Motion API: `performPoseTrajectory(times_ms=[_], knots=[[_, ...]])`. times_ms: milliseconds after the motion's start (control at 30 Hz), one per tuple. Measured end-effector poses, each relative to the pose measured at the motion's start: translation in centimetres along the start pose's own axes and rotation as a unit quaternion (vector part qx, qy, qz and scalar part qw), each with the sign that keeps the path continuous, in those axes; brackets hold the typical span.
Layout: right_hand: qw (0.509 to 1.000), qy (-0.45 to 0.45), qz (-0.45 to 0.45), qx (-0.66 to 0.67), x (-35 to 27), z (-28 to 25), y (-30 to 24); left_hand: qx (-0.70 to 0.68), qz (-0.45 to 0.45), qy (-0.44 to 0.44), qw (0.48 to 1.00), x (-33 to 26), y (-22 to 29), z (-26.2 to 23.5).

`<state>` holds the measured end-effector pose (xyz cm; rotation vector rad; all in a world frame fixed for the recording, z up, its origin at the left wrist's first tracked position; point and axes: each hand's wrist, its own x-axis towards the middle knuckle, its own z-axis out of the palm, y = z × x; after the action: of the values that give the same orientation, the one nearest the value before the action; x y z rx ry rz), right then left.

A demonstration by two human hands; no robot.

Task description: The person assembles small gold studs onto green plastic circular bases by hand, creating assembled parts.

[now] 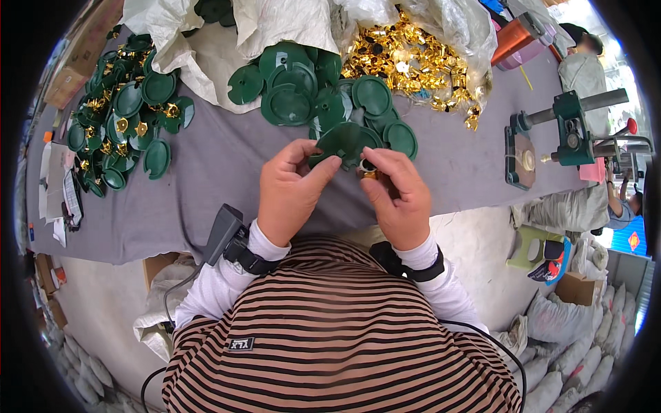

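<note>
My left hand (289, 196) pinches a dark green round plastic disc (337, 141) between thumb and fingers, tilted up above the grey cloth. In my right hand (403, 203) is a small gold-and-black fitting (370, 171), held by thumb and fingertips close to the disc's right lower edge. Whether the fitting touches the disc is hidden by my fingers. Just beyond my hands lies a heap of similar green discs (290, 103), several with a slot cut into the rim. A pile of loose gold fittings (413, 58) spreads out of a clear plastic bag behind them.
On the left of the grey-covered table (200, 158) is a heap of green discs with gold fittings (127, 113). A green hand press (571, 131) stands at the right. A white sack (206, 62) lies at the back, and an orange tumbler (516, 38) at the back right.
</note>
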<state>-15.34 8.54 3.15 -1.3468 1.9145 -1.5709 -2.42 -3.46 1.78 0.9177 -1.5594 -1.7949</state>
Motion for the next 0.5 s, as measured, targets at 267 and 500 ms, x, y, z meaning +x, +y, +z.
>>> performPoseTrajectory(times_ms=[267,500], knots=[[0.993,0.029,-0.085,-0.070,0.1,0.5,0.3,0.191,0.242,-0.034,0.951,-0.6,0.3,0.0],[0.994,0.042,-0.079,-0.071,-0.6,0.3,0.6,0.266,0.303,-0.099,0.910,-0.8,0.8,-0.1]])
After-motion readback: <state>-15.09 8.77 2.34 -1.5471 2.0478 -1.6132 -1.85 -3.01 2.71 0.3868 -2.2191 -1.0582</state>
